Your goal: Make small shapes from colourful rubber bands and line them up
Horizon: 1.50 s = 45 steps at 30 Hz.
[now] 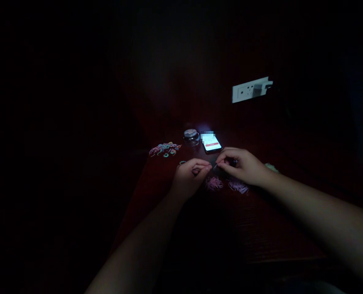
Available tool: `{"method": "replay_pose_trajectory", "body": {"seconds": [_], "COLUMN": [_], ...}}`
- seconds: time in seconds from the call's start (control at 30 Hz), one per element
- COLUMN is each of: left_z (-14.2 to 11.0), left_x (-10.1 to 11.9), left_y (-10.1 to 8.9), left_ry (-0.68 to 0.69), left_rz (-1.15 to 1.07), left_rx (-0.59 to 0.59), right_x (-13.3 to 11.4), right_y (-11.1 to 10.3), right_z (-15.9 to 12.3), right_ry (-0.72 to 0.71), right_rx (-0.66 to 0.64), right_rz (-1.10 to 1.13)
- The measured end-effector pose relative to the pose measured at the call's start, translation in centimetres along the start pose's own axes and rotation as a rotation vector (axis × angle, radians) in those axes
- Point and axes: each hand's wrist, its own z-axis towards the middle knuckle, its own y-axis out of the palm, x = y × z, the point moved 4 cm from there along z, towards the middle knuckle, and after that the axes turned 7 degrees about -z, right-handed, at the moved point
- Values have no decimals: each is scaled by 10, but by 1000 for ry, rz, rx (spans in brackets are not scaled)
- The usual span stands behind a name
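Over the dark red table, my left hand (190, 175) pinches with thumb and forefinger, and whatever is between them is too small to make out. Facing it a short gap away, my right hand (238, 163) is closed on a thin pale piece (215, 166) whose kind I cannot tell. Just below the fingers lie a loose heap of pink elastic bands (214, 183) and one of purple elastic bands (239, 186). A small green ring (182, 162) shows behind my left hand. Pale bands (272, 167) are partly hidden behind my right wrist.
A mixed heap of coloured small bands (165, 149) lies at the table's left edge. Behind my hands stand a lidded clear jar (191, 138) and a phone (212, 142) with its screen lit. A power socket (250, 90) with a plug is on the wall. The room is very dark.
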Motion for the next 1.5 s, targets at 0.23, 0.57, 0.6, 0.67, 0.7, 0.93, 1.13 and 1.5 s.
{"method": "replay_pose_trajectory", "body": {"seconds": [0.23, 0.57, 0.6, 0.67, 0.7, 0.93, 1.13, 1.5], "left_z": [0, -1, -1, -1, -1, -1, -3, -4], "left_x": [-1, -1, 0, 0, 0, 3, 2, 8], "left_y": [2, 3, 3, 4, 4, 5, 10, 16], "left_ry": [-24, -12, -8, -1, 1, 9, -1, 0], "left_rz": [8, 78, 79, 82, 84, 100, 38, -18], "left_rx": [-16, -51, -52, -54, -55, -74, -156, -198], "right_x": [1, 26, 27, 29, 31, 30, 9, -9], "right_y": [-7, -35, -35, -33, -32, -39, -24, -7], "right_z": [2, -10, -11, -13, -13, -12, -1, -3], "right_ry": [-63, 254, 258, 268, 274, 298, 115, -30], "right_rx": [-107, -692, -708, -730, -735, -668, -317, -281], "right_rz": [-43, -92, -84, -69, -62, -22, 77, 195]}}
